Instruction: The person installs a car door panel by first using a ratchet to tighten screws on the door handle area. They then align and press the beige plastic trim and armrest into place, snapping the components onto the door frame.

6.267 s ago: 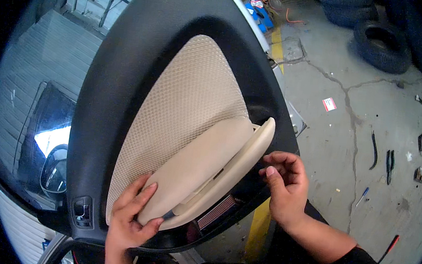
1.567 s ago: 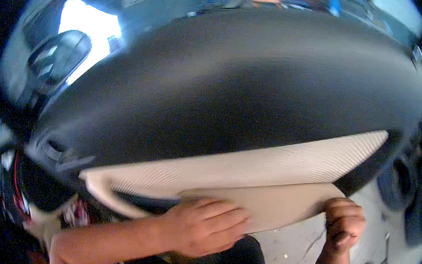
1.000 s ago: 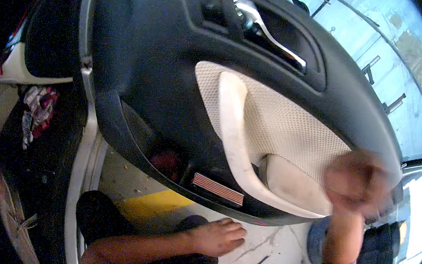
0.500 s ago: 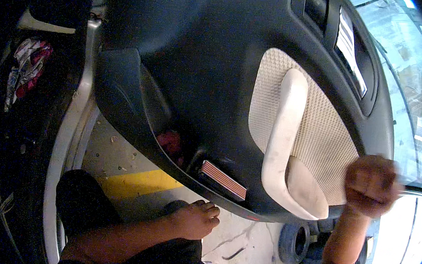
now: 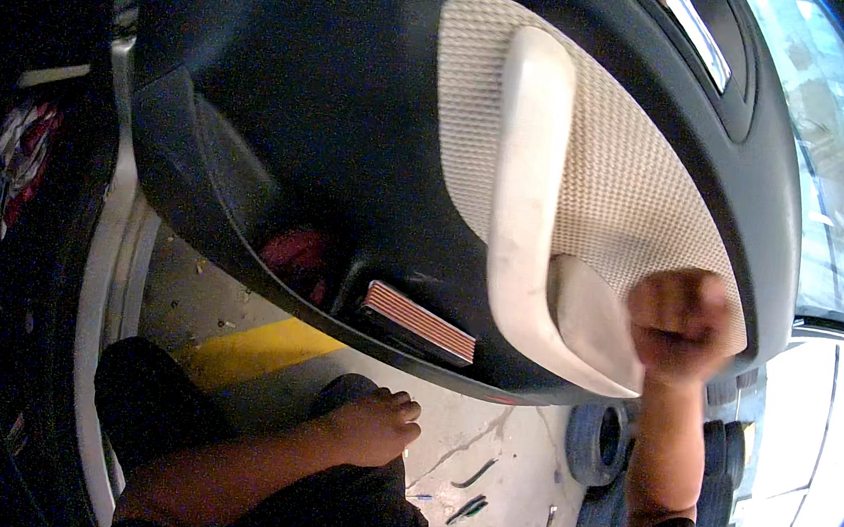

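Observation:
A black car door panel [image 5: 358,77] with a beige woven insert [image 5: 624,131] fills the middle of the view. On that insert is a pale curved armrest handle [image 5: 530,173]. My right hand [image 5: 680,321] is closed like a fist, smeared by motion, over the insert beside the handle's lower end. Nothing can be seen sticking out of it, and whether it touches the panel cannot be told. My left hand [image 5: 378,425] lies over my knee [image 5: 342,393] with its fingers loosely bent and nothing in it.
The door pocket holds a reddish cloth-like thing [image 5: 297,253] near an orange-striped reflector [image 5: 420,322]. Stacked tyres [image 5: 597,444] stand beyond the door's lower edge. Loose dark pieces [image 5: 467,509] lie on the floor. The window glass [image 5: 841,180] is at the right, the door frame [image 5: 119,197] at the left.
The view has shifted, so the door panel sits farther up and left. My right hand has moved left and up, closer to the armrest handle. My left hand stays on the knee.

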### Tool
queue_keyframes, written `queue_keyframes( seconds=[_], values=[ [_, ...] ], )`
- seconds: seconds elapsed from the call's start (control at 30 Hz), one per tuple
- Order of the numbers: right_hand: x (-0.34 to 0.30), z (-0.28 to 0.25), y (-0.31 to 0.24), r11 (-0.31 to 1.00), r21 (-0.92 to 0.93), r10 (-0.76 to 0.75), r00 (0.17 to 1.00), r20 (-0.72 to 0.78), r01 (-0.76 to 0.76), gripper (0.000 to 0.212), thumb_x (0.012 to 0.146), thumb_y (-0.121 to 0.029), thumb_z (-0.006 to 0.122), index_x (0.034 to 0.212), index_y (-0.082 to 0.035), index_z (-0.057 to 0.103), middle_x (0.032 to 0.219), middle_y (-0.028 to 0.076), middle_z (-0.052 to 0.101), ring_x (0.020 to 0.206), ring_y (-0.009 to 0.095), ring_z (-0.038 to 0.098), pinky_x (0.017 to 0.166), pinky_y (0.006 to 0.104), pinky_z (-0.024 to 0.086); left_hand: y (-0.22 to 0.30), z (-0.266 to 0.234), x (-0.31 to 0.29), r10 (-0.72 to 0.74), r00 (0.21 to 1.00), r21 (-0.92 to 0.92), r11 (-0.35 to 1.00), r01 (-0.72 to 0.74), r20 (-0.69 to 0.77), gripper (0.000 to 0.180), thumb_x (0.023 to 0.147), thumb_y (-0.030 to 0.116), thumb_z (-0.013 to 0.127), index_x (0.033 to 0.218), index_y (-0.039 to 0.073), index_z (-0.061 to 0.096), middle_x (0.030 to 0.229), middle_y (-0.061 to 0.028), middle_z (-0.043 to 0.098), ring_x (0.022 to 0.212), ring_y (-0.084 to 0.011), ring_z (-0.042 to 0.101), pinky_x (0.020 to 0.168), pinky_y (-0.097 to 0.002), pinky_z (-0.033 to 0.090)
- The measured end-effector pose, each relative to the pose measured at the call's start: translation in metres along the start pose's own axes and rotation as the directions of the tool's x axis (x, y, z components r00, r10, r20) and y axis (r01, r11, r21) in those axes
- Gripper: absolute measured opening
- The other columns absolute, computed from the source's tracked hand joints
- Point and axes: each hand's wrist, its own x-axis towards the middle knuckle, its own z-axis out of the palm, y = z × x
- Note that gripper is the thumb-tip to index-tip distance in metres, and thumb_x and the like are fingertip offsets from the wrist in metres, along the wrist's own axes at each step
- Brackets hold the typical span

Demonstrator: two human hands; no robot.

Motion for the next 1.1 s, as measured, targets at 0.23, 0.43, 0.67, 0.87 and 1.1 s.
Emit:
queue_keyframes(
  seconds=[0.23, 0.43, 0.67, 0.87, 1.1],
  values=[
    [-0.028, 0.003, -0.080, 0.879, 0.309, -0.341, 0.931, -0.126, 0.364, 0.045, 0.098, -0.023, 0.048, 0.054, -0.023, 0.039, 0.046, -0.007, 0.030, 0.040, 0.009, 0.024, 0.041, 0.0281, 0.019, 0.006, 0.007, -0.002, -0.042, 0.999, 0.021, 0.999, 0.043, -0.021, 0.021, 0.083, 0.019, 0.059, 0.090, 0.000, 0.066, 0.107, -0.0159, 0.061, 0.108, -0.0323, 0.058, 0.094, -0.0428, 0.052],
    [-0.087, -0.076, 0.007, 0.935, 0.356, 0.050, 0.984, -0.170, 0.014, 0.051, 0.100, -0.035, 0.046, 0.055, -0.018, 0.031, 0.049, -0.004, 0.022, 0.047, 0.013, 0.017, 0.047, 0.0324, 0.019, 0.037, 0.001, -0.011, 0.066, 0.996, -0.042, 0.997, -0.063, 0.059, 0.020, 0.084, 0.019, 0.064, 0.093, 0.002, 0.068, 0.106, -0.0152, 0.062, 0.106, -0.0333, 0.059, 0.093, -0.0433, 0.052],
    [-0.073, -0.054, -0.136, 0.892, 0.187, -0.372, 0.903, -0.213, 0.411, 0.040, 0.086, -0.018, 0.055, 0.053, -0.022, 0.033, 0.048, -0.007, 0.027, 0.044, 0.010, 0.022, 0.045, 0.0283, 0.019, 0.025, 0.000, -0.010, -0.115, 0.978, -0.142, 0.980, 0.140, 0.173, 0.020, 0.087, 0.019, 0.068, 0.101, 0.004, 0.070, 0.108, -0.0119, 0.063, 0.107, -0.0340, 0.060, 0.094, -0.0463, 0.051],
    [-0.143, -0.108, -0.047, 0.908, 0.264, -0.227, 0.911, -0.344, 0.326, 0.043, 0.093, -0.027, 0.053, 0.053, -0.019, 0.036, 0.046, -0.004, 0.030, 0.043, 0.011, 0.029, 0.044, 0.0296, 0.021, 0.028, 0.023, -0.010, -0.033, 0.957, -0.090, 0.994, 0.061, 0.287, 0.021, 0.087, 0.017, 0.070, 0.105, 0.007, 0.071, 0.113, -0.0116, 0.064, 0.110, -0.0344, 0.059, 0.099, -0.0471, 0.049],
    [-0.192, -0.070, 0.034, 0.557, -0.820, -0.465, 0.768, -0.441, -0.134, 0.024, 0.088, -0.013, 0.066, 0.069, -0.004, 0.054, 0.069, 0.010, 0.055, 0.060, 0.027, 0.053, 0.054, 0.0391, 0.042, 0.106, -0.060, 0.033, 0.061, 0.997, 0.011, 0.998, -0.062, 0.040, 0.025, 0.079, 0.012, 0.073, 0.104, 0.009, 0.071, 0.107, -0.0110, 0.066, 0.098, -0.0342, 0.063, 0.092, -0.0476, 0.052]
  ],
)
